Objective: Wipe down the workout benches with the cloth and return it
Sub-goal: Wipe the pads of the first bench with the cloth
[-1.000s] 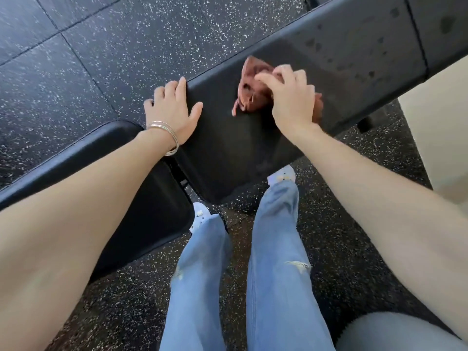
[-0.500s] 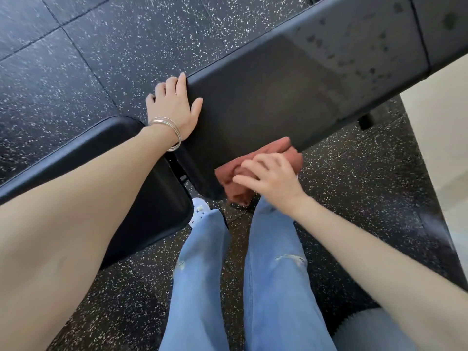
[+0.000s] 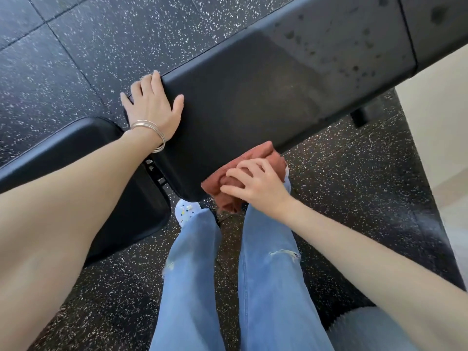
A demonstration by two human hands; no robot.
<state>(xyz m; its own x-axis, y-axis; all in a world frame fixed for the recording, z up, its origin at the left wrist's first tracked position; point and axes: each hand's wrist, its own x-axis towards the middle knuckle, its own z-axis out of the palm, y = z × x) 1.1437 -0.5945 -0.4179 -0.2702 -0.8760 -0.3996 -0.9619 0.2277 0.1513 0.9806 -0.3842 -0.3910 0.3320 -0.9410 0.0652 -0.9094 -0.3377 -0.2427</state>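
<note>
A black padded workout bench [image 3: 253, 97] runs from the middle to the upper right; its far part carries dark wet spots. My left hand [image 3: 152, 107], with thin bangles on the wrist, rests flat on the pad's far left corner, fingers straight. My right hand [image 3: 255, 186] grips a bunched rust-red cloth [image 3: 260, 154] against the pad's near edge, by the near corner. Part of the cloth hangs below the edge.
A second black pad [image 3: 76, 148] of the bench lies at the left under my left forearm, with a metal hinge [image 3: 154, 171] between the pads. My legs in blue jeans stand on the speckled black rubber floor [image 3: 101, 46]. A pale wall [image 3: 440, 122] rises at the right.
My right hand dragged the cloth from the middle of the pad toward me to its near edge and now holds it there. My left hand stayed on the corner.
</note>
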